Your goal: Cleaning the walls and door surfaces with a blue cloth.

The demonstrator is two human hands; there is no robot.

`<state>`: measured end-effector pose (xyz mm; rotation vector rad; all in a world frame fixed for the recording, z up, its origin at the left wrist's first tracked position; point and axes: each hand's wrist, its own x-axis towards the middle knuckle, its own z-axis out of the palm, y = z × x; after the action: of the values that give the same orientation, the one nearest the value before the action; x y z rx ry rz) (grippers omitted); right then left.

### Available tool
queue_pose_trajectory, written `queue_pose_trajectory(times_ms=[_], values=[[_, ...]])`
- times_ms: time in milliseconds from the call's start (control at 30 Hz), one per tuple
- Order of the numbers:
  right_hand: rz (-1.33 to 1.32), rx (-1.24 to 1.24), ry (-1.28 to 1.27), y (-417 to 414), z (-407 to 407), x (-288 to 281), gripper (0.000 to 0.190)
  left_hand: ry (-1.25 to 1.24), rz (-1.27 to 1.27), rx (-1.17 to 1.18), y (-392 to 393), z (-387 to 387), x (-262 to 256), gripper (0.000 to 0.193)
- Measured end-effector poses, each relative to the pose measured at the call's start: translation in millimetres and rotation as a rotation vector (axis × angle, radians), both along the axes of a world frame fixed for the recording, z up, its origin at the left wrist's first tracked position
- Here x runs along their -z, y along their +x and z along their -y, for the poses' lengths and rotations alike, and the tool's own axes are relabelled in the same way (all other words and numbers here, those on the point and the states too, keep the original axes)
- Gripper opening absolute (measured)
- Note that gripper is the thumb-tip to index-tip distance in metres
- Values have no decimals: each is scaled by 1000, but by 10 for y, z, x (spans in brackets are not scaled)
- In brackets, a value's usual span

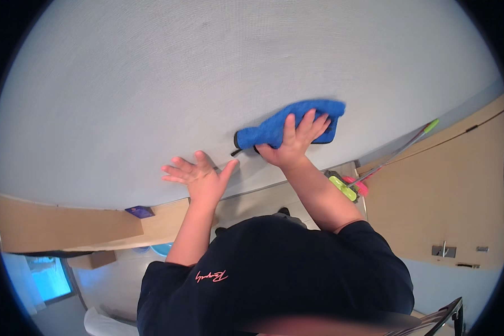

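A blue cloth with dark edging (pixel 273 126) lies flat against the pale textured wall (pixel 151 84) in front of me. My right hand (pixel 298 140) presses on the cloth, fingers spread over it and thumb along its lower edge. A short dark strip, perhaps a loop, sticks out at the cloth's lower left corner. To the left and a little lower, my left hand (pixel 201 174) is spread at the wall with nothing in it; whether its palm touches the wall is not certain.
A green mop (pixel 343 188) with a grey handle and a pink head beside it leans in the corner by a wooden door (pixel 437 189). At left is a wooden cabinet (pixel 67 227) with a purple box (pixel 140 211) on it. A blue basin (pixel 162 249) stands below.
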<state>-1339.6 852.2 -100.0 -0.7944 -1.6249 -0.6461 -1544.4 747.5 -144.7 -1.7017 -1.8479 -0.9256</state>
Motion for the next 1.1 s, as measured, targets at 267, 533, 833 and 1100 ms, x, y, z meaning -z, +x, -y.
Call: queue_pose_trajectory(times_ms=[267, 533, 833, 1100], values=[[57, -57, -116, 12, 102, 12, 91, 21, 65, -8, 56, -28, -26, 136], [-10, -21, 27, -16, -16, -168, 90, 55, 59, -7, 77, -3, -13, 134], [0, -108, -210, -18, 246, 119, 96, -24, 65, -23, 88, 43, -491, 136], [10, -29, -17, -123, 64, -289, 94, 85, 9, 20, 15, -38, -459, 141]])
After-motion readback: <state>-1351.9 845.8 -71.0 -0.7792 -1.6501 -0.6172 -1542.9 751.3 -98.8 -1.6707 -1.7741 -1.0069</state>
